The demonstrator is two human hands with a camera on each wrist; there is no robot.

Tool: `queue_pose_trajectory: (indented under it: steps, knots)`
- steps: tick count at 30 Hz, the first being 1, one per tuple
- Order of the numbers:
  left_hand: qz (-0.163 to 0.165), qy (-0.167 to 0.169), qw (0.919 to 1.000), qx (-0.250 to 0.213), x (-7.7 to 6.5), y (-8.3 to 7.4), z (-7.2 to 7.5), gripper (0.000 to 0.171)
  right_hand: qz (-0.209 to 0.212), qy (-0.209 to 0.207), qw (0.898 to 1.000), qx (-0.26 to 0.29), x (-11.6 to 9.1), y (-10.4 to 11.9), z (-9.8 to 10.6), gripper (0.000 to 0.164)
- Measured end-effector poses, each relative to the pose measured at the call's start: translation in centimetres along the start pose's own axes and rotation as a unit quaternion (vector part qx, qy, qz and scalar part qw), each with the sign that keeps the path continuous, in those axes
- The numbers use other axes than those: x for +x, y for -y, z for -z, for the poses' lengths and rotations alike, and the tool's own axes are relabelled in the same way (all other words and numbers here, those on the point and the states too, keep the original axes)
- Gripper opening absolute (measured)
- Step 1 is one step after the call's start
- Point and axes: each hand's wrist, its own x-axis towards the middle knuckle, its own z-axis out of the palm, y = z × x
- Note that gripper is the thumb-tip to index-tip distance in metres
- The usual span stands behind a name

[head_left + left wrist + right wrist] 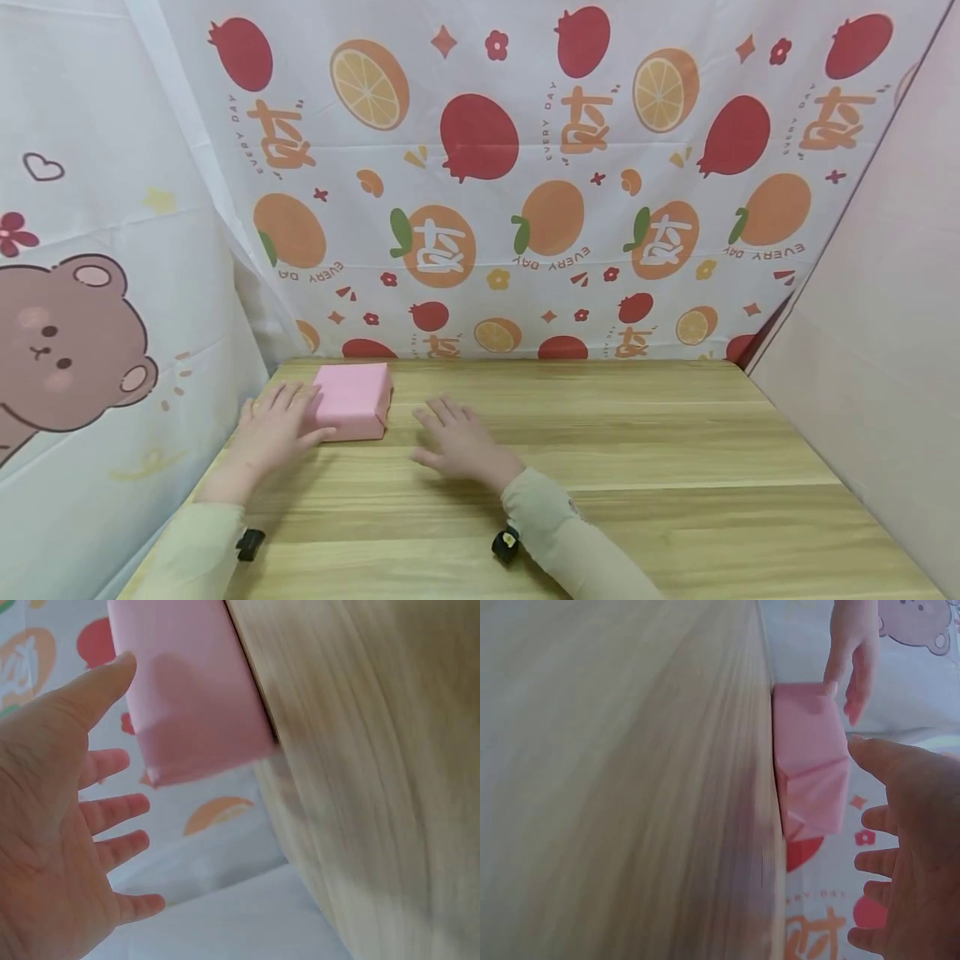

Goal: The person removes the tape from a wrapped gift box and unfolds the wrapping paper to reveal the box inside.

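Note:
A pink box [351, 402], which looks wrapped in paper with folded ends, lies flat on the wooden table near its far left corner. My left hand [273, 421] is at the box's left side with fingers spread; in the left wrist view its thumb [105, 686] overlaps the box, and whether it touches cannot be told. To the right of the box, my right hand [459, 442] hovers over the table with its fingers apart, holding nothing. The right wrist view shows the folded end of the box [814, 799] beyond that hand [926, 840].
The wooden table [637, 467] reaches back to a fruit-printed cloth [495, 192]. A bear-printed cloth [112, 208] hangs along the left side and a plain pale one [877, 317] along the right. Black straps [506, 546] sit at the wrists.

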Motion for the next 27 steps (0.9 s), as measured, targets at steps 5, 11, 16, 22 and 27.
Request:
queue_pose_trajectory:
  steps: [5,11,16,22,27]
  knots:
    - [0.013,0.03,0.9994,-0.013,0.3,1.1,-0.1,0.089,0.035,0.002,0.999,0.022,1.4,1.2,-0.6,0.071]
    - [0.023,0.047,0.9981,-0.033,0.6,2.0,-0.4,0.096,0.037,0.005,0.998,0.05,2.8,2.3,-1.0,0.072]
    - [0.024,0.052,0.9976,-0.04,0.8,2.2,-0.4,0.097,0.033,0.011,0.997,0.069,3.5,3.0,-0.5,0.074]
    - [0.019,0.051,0.9982,-0.026,0.9,2.3,-0.7,0.099,0.03,0.02,0.997,0.068,4.2,3.6,-0.5,0.075]
    - [0.019,0.053,0.9981,-0.026,0.9,2.3,-0.9,0.098,0.02,0.031,0.997,0.065,4.3,3.9,-0.4,0.076]
